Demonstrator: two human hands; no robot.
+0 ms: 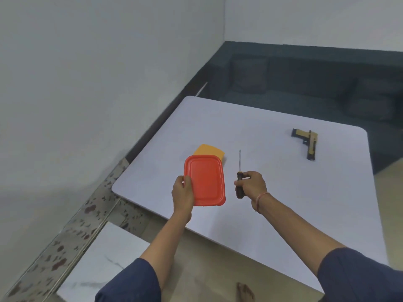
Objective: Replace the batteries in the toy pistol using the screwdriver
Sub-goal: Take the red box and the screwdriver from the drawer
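Observation:
A tan and black toy pistol (308, 143) lies on the white table (272, 192) at the far right, muzzle toward me. My right hand (253, 186) grips the black handle of a screwdriver (240, 177), its thin shaft pointing away from me. My left hand (182, 192) holds the left edge of a red plastic lid (207, 182) lifted above the table. Behind the lid, a yellow-orange container (210, 152) sits on the table, mostly hidden by the lid. No batteries are visible.
A dark sofa (305, 88) stands beyond the table's far edge. A white wall is at the left, with a speckled floor strip (65, 236) below it. A bare foot (245, 292) shows under the table's near edge.

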